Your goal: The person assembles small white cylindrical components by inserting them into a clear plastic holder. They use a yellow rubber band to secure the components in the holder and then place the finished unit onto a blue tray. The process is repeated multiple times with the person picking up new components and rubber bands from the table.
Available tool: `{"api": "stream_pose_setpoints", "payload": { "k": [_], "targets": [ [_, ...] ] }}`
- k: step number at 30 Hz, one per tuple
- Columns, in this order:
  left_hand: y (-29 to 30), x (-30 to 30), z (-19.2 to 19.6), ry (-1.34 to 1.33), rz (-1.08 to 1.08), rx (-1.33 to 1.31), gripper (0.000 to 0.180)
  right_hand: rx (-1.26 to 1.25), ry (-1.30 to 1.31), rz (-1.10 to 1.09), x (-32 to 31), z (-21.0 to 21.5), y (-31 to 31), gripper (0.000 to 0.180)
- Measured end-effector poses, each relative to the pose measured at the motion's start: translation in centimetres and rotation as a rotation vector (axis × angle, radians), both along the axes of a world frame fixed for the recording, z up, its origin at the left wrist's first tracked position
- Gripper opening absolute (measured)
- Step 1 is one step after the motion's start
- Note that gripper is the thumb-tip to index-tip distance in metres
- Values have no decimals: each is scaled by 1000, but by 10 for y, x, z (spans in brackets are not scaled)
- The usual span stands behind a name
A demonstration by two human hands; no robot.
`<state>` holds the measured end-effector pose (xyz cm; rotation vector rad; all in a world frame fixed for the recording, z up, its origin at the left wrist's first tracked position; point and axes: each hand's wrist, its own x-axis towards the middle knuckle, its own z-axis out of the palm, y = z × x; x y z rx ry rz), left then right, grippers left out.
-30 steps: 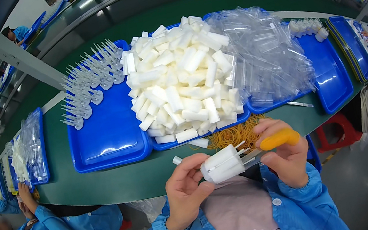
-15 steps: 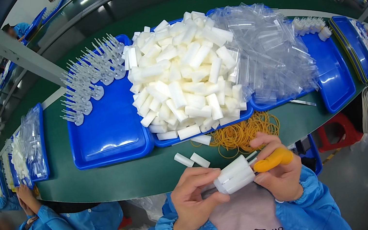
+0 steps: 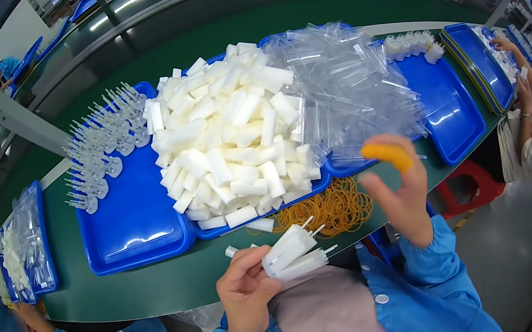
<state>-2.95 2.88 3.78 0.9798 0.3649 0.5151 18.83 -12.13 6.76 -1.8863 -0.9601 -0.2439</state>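
My left hand (image 3: 248,296) grips a small assembly of clear tubes with white inserts (image 3: 288,250), its thin white stems pointing right. My right hand (image 3: 402,202) is raised off it, fingers apart and holding nothing I can see; a yellow cover sits on one finger. That hand is over the table's near edge, by a loose heap of yellowish-brown rubber bands (image 3: 337,207) and below the clear plastic tubes (image 3: 342,74). White foam cylinders (image 3: 225,137) lie in a big pile ahead of my left hand. A single foam cylinder (image 3: 261,225) rests on the green table beside the bands.
At the left, a blue tray (image 3: 136,235) carries rows of upright white stemmed pieces (image 3: 101,141). Another blue tray (image 3: 445,113) at the right has small white parts (image 3: 410,44) along its far end. Co-workers sit on both sides; a red stool (image 3: 469,187) stands at the right.
My right hand has let go of the assembly and moved right and forward, its fingers spreading. My left hand keeps the assembly, now tilted with its stems showing. The whole view has shifted.
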Motion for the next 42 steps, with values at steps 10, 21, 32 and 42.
{"api": "stream_pose_setpoints", "payload": {
  "k": [10, 21, 32, 42],
  "targets": [
    [-3, 1, 2, -11, 8, -44, 44, -293, -406, -257, 30, -13, 13, 29],
    [-9, 9, 11, 14, 33, 310, 47, 605, 733, 253, -47, 13, 1, 41],
    [-14, 4, 20, 103, 55, 615, 50, 630, 733, 413, -63, 2, 2, 43],
    [-12, 0, 44, 183, -64, 1096, 44, 595, 766, 498, -59, 10, -2, 39]
  ]
}}
